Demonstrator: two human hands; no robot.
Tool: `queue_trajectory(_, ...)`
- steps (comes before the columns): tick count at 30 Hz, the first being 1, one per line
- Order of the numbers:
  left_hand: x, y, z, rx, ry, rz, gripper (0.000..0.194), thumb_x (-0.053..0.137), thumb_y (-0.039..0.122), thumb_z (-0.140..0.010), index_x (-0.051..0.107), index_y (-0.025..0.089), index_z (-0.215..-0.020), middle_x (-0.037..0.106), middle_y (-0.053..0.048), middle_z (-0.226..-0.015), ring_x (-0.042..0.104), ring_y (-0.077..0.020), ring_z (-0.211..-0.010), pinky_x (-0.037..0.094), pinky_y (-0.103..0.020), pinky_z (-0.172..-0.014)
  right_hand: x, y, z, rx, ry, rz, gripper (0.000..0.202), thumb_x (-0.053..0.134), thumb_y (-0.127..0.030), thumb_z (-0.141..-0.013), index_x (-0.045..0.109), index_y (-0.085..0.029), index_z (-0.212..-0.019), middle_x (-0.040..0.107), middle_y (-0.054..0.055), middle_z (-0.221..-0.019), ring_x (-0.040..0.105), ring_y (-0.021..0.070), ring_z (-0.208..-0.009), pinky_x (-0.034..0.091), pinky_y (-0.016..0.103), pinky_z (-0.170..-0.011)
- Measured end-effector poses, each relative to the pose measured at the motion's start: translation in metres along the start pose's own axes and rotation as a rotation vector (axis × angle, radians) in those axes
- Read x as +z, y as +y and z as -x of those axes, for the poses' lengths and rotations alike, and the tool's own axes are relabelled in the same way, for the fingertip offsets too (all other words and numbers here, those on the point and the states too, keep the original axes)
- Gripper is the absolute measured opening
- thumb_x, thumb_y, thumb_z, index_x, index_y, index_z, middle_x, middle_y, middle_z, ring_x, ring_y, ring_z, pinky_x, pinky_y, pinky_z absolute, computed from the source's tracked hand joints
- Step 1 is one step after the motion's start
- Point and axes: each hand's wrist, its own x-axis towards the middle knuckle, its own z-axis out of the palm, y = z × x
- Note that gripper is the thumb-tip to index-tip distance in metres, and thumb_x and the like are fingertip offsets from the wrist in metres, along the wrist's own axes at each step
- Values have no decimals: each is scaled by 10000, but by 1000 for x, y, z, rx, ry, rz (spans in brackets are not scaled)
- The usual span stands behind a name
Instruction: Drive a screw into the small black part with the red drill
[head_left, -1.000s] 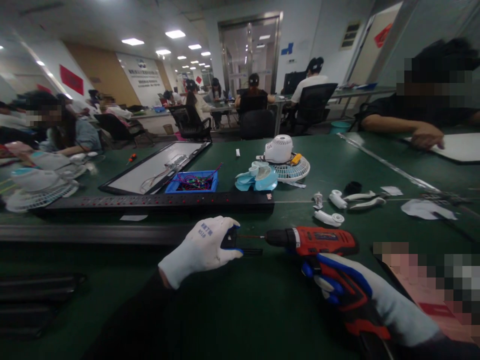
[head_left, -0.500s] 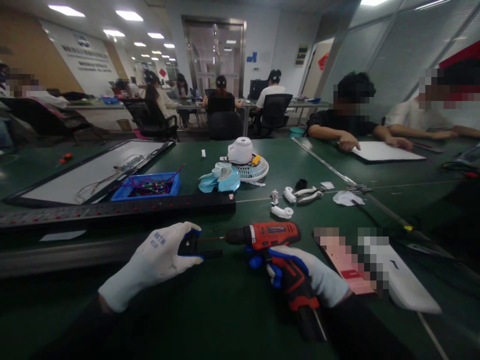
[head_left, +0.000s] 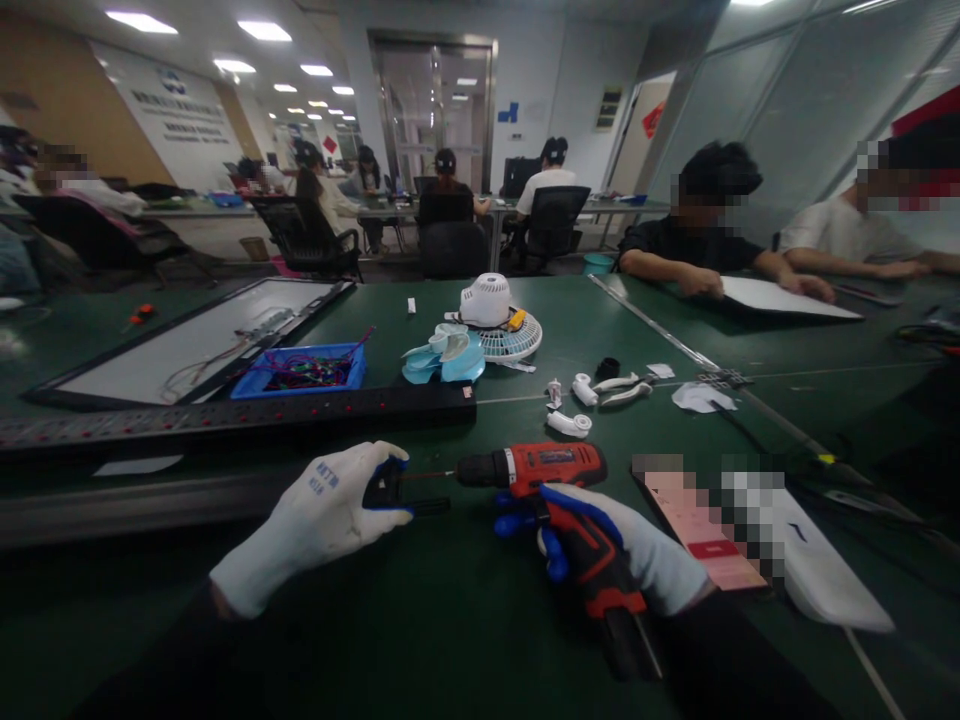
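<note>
Left hand point(head_left: 322, 510) pinching a small black part point(head_left: 405, 492) on the green table point(head_left: 465, 620). Right hand point(head_left: 630, 555) wrapped tight round the red drill point(head_left: 551, 480), tip still aimed at that part (hardly moved since half a second back). Just beside, a white fan piece point(head_left: 568, 423).

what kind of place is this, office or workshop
Most likely a shared assembly workroom: long green worktables, a red cordless drill in the gloved right hand, a taken-apart fan with loose white parts, and other people seated at nearby tables.
</note>
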Motion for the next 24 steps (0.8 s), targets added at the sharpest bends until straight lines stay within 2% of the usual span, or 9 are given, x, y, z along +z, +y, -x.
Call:
queue_trajectory(4, 0, -1, 0, 5, 2, 7, 512, 748, 496, -874, 565, 245, -1281, 709, -58, -1129, 717, -263, -965, 563, -374, -823, -3, 2, -1, 9, 45, -10, 346, 540, -356, -1056, 719, -86, -1177, 799, 115, -871, 721, 149, -670, 626, 234, -622)
queue_trajectory(9, 2, -1, -1, -8, 26, -14, 509, 765, 479, -865, 564, 255, -1275, 706, -65, -1138, 710, -273, -978, 555, -393, -851, -1, 4, 0, 7, 52, -47, 329, 672, -365, -986, 747, -94, -1158, 807, 154, -1045, 715, 140, -690, 630, 249, -646)
queue_trajectory(11, 0, 3, -1, -13, 24, -7, 521, 785, 470, -847, 567, 252, -1267, 703, -69, -1137, 707, -273, -987, 553, -398, -869, 0, 4, 1, 5, 57, -57, 265, 712, -349, -965, 781, -132, -1101, 820, 115, -956, 721, 134, -665, 614, 217, -628)
queue_trajectory(13, -2, 6, -2, -22, 30, 0, 532, 805, 469, -830, 573, 247, -1255, 704, -72, -1127, 706, -272, -981, 553, -401, -878, 1, 4, 3, -20, 144, -79, 234, 737, -370, -953, 808, -178, -1066, 823, 93, -903, 745, 148, -706, 613, 206, -656)
queue_trajectory(15, -3, 8, -3, -16, 32, 5, 545, 809, 495, -828, 575, 245, -1251, 701, -74, -1128, 704, -266, -968, 555, -395, -868, 0, 4, 4, 69, 162, -68, 256, 764, -389, -929, 834, -146, -973, 800, 114, -767, 730, 174, -627, 599, 222, -584)
queue_trajectory(18, -4, 8, -4, -6, 40, 8, 559, 814, 512, -821, 576, 247, -1252, 697, -66, -1120, 698, -258, -961, 555, -389, -859, 0, 4, 8, 93, 204, -124, 209, 744, -373, -947, 846, -191, -972, 815, 124, -834, 747, 185, -690, 606, 235, -630)
queue_trajectory(22, -4, 8, -2, 0, 43, 10, 551, 810, 516, -826, 579, 243, -1245, 693, -63, -1099, 694, -253, -947, 555, -386, -843, 14, -7, 4, 78, 306, -119, 111, 884, -330, -770, 834, -248, -824, 788, 82, -732, 733, 183, -644, 612, 226, -578)
queue_trajectory(24, -5, 8, -2, 6, 49, 11, 555, 807, 518, -831, 575, 243, -1253, 692, -64, -1099, 693, -252, -949, 554, -385, -844, 30, -20, -5, 39, 336, 2, 219, 882, -333, -731, 819, -282, -935, 809, 92, -840, 739, 212, -676, 627, 273, -544)
